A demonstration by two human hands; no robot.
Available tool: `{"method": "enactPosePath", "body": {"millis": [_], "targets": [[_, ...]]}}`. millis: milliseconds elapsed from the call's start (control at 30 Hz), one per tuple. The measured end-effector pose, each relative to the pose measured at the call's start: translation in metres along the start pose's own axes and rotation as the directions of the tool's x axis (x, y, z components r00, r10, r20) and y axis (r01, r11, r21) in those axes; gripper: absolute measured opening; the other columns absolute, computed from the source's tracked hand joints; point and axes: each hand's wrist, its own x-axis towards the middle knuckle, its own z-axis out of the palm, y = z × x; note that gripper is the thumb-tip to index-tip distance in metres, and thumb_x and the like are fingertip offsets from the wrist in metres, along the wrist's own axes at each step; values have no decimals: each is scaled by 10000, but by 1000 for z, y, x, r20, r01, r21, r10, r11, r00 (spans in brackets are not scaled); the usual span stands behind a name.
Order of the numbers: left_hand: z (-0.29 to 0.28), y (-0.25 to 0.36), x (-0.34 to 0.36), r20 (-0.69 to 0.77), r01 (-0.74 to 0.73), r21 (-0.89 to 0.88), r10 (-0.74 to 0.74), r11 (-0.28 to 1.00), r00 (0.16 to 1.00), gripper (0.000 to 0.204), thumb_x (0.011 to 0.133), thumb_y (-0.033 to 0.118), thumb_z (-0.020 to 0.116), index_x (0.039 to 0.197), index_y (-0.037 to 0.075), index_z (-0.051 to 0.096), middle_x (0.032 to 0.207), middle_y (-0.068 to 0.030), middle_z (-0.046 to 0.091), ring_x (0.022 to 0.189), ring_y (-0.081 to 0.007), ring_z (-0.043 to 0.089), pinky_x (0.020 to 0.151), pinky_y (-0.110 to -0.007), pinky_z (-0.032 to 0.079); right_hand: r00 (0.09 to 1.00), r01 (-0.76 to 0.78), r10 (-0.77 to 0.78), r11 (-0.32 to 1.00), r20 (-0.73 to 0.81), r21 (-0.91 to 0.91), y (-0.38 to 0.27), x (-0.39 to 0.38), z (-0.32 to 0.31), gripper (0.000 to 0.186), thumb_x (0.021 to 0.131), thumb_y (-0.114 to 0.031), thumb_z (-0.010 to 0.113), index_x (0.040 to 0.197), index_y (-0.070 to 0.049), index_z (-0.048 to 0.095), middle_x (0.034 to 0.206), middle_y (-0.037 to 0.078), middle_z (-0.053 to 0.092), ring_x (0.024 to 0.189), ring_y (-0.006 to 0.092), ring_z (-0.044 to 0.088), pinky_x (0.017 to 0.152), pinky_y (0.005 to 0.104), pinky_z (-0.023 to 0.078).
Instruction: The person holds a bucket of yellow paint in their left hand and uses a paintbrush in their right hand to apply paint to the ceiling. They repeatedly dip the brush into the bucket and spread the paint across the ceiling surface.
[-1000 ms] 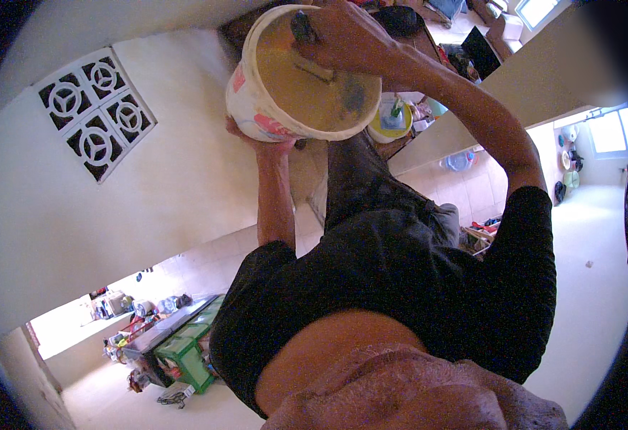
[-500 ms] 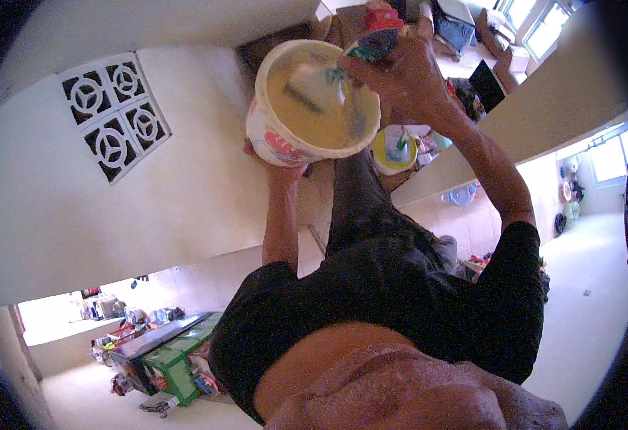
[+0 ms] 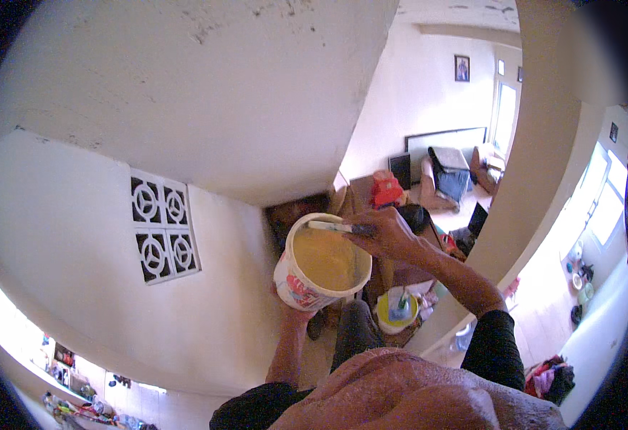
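Note:
My left hand (image 3: 296, 312) supports a white bucket (image 3: 300, 285) from below and at its near left side; most of its fingers are hidden under it. Red marks cover the bucket's outside, and yellowish-cream paint (image 3: 325, 259) lies inside. My right hand (image 3: 387, 233) is closed round the dark handle of a flat paintbrush (image 3: 328, 226). Seen almost edge-on, the brush's pale, paint-coated head lies across the far part of the bucket's opening, near the rim.
A wall with a white vent block (image 3: 164, 226) stands at left, under a stained, sloping ceiling (image 3: 206, 93). A pale beam (image 3: 543, 179) runs along the right. Below are a yellow-rimmed bucket (image 3: 383, 315), a red item (image 3: 386, 190) and an armchair with dark cloth (image 3: 449, 175).
My view has tilted up, showing more ceiling and the far room. The brush has come up from inside the bucket to its far rim and turned edge-on. Both hands keep their hold.

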Motion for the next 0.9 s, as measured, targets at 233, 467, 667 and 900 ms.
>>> {"method": "enactPosePath", "body": {"millis": [233, 467, 667, 900], "targets": [[17, -3, 7, 55, 8, -1, -8, 1000, 998, 960, 704, 796, 409, 1463, 218, 304, 1491, -89, 326, 1342, -377, 322, 1040, -630, 311, 963, -231, 262, 923, -62, 307, -1, -11, -13, 199, 788, -181, 746, 870, -11, 679, 772, 114, 683, 679, 209, 684, 653, 358, 559], [21, -8, 11, 71, 15, 3, -15, 1000, 997, 944, 715, 788, 403, 1461, 216, 311, 1488, -89, 332, 1339, -377, 327, 1039, -630, 313, 903, -399, 401, 650, 155, 646, 4, -8, 2, 202, 807, -124, 742, 802, 54, 646, 721, 104, 685, 650, 162, 669, 606, 322, 557], [18, -15, 16, 71, 37, -2, -37, 999, 997, 930, 726, 781, 398, 1459, 215, 317, 1485, -90, 338, 1337, -377, 331, 1038, -630, 314, 975, -142, 184, 948, -124, 285, 18, -8, 0, 171, 772, -139, 761, 826, -8, 666, 748, 103, 681, 646, 211, 668, 623, 329, 548], [16, -12, 12, 41, 28, -24, -27, 999, 999, 914, 737, 773, 393, 1456, 213, 323, 1482, -91, 345, 1335, -378, 336, 1037, -631, 316, 981, -155, 146, 986, -130, -59, -5, -16, -27, 153, 831, -94, 714, 955, -8, 690, 776, 61, 696, 705, 149, 669, 657, 302, 552]]}}
